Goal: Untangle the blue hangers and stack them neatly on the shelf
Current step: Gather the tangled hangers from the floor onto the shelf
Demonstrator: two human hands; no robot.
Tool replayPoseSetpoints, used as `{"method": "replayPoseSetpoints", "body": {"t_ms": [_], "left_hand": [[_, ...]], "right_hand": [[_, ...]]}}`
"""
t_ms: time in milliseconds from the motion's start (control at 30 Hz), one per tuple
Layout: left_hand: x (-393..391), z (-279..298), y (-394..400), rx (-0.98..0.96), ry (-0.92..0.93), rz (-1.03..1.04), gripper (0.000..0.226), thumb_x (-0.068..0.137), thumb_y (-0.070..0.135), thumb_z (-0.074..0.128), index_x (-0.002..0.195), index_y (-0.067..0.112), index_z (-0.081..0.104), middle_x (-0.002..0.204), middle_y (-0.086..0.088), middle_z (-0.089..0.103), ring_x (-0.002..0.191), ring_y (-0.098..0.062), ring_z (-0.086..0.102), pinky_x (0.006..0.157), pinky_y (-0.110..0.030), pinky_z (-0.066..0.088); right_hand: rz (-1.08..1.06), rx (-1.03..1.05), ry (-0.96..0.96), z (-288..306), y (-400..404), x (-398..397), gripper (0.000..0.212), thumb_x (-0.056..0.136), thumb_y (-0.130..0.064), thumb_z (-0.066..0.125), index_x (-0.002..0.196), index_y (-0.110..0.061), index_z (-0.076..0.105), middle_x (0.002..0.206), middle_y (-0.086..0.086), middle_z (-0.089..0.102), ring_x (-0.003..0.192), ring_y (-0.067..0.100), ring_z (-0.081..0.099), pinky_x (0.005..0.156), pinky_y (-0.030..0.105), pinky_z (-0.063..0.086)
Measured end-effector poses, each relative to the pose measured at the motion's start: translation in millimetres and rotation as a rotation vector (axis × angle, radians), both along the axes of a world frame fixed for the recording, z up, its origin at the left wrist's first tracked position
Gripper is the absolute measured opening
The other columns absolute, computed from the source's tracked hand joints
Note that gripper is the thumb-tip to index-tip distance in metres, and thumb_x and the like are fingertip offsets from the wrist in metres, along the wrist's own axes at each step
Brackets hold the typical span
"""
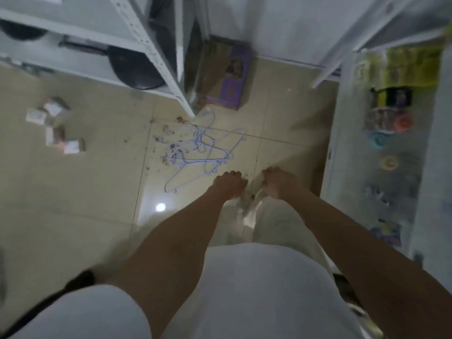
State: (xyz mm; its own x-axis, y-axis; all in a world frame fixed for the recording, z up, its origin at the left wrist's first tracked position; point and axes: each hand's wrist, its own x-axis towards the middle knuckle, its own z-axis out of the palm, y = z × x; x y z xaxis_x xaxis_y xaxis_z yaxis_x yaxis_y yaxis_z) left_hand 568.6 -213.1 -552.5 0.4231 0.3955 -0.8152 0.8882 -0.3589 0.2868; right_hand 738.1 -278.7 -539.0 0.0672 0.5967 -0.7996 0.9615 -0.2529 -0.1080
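A tangle of thin blue wire hangers (200, 152) lies on the tiled floor amid scattered dirt, just below the foot of a white metal shelf (156, 57). My left hand (228, 183) hangs fingers-down just to the right of the pile's near end, not touching it, and appears to hold nothing. My right hand (277, 182) hangs beside it, fingers curled downward, also apart from the hangers. Both arms stretch down from the bottom of the view over my white clothing.
Black pans (133, 69) sit on the left shelf. A brown and purple box (225, 77) stands against the far wall. Small cartons (55, 126) are scattered on the floor at left. A second shelf (381, 143) at right holds colourful packaged goods.
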Motion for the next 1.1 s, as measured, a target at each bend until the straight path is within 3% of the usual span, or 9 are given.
{"method": "replayPoseSetpoints", "body": {"t_ms": [100,200,300,433,633,833,1000,1100], "left_hand": [[-10.9,-35.3,8.7,-0.008,0.028,0.180,0.052,0.107,0.044,0.033,0.140,0.007,0.048,0.141,-0.017,0.053,0.129,-0.036,0.052,0.105,-0.050,0.042],[-20.7,-75.9,19.9,-0.039,0.038,0.399,0.054,0.106,0.044,0.033,0.148,0.012,0.044,0.151,-0.013,0.047,0.134,-0.034,0.048,0.107,-0.049,0.039],[-33.9,-125.2,22.6,-0.047,0.069,0.569,0.052,0.106,0.044,0.035,0.147,0.014,0.044,0.152,-0.011,0.046,0.136,-0.033,0.047,0.108,-0.049,0.039],[-37.7,-202.0,31.6,-0.091,0.107,0.611,0.052,0.104,0.047,0.034,0.147,0.020,0.044,0.153,-0.008,0.046,0.138,-0.031,0.045,0.110,-0.049,0.038],[-40.6,-333.3,52.2,-0.076,0.067,0.849,0.054,0.102,0.042,0.041,0.151,0.020,0.042,0.153,-0.011,0.046,0.137,-0.034,0.046,0.109,-0.049,0.039],[-71.1,-485.0,58.7,-0.056,0.080,0.961,0.053,0.099,0.037,0.047,0.149,0.019,0.043,0.151,-0.010,0.048,0.133,-0.033,0.049,0.106,-0.047,0.043],[-102.8,-595.2,62.0,-0.034,0.125,1.021,0.051,0.099,0.033,0.049,0.146,0.014,0.042,0.145,-0.013,0.049,0.131,-0.035,0.050,0.103,-0.047,0.045],[-110.8,-645.2,69.9,0.039,0.163,1.032,0.046,0.096,0.029,0.052,0.138,0.012,0.047,0.133,-0.015,0.054,0.124,-0.036,0.052,0.098,-0.046,0.048]], "right_hand": [[0.123,0.037,0.071,-44.3,43.4,6.1,0.042,0.105,-0.029,0.038,0.136,-0.005,0.053,0.138,0.015,0.053,0.128,0.032,0.053,0.096,0.044,0.049],[0.202,-0.028,0.131,-100.9,80.1,3.0,0.052,0.102,-0.030,0.022,0.135,-0.005,0.054,0.144,0.015,0.051,0.133,0.034,0.049,0.103,0.044,0.045],[0.374,-0.125,0.167,-171.3,110.6,-8.6,0.040,0.103,-0.025,0.038,0.133,-0.006,0.055,0.143,0.016,0.051,0.133,0.035,0.047,0.106,0.045,0.043],[0.438,-0.144,0.167,-253.1,131.4,-24.5,0.045,0.101,-0.031,0.038,0.140,-0.011,0.052,0.145,0.009,0.052,0.133,0.029,0.047,0.106,0.047,0.039],[0.416,-0.202,0.157,-381.2,145.3,-58.3,0.048,0.104,-0.033,0.039,0.145,-0.013,0.051,0.149,0.009,0.052,0.136,0.028,0.047,0.111,0.046,0.038],[0.265,-0.216,0.152,-537.1,182.7,-93.4,0.046,0.103,-0.031,0.042,0.141,-0.008,0.055,0.142,0.019,0.057,0.129,0.036,0.056,0.104,0.043,0.049],[0.164,-0.070,0.129,-638.0,214.1,-111.8,0.040,0.101,-0.027,0.050,0.134,-0.005,0.057,0.136,0.020,0.057,0.127,0.038,0.055,0.101,0.046,0.048],[0.174,0.261,-0.019,-680.7,236.8,-120.7,0.037,0.091,-0.026,0.060,0.124,-0.009,0.056,0.128,0.015,0.057,0.122,0.035,0.053,0.097,0.045,0.044]]}}
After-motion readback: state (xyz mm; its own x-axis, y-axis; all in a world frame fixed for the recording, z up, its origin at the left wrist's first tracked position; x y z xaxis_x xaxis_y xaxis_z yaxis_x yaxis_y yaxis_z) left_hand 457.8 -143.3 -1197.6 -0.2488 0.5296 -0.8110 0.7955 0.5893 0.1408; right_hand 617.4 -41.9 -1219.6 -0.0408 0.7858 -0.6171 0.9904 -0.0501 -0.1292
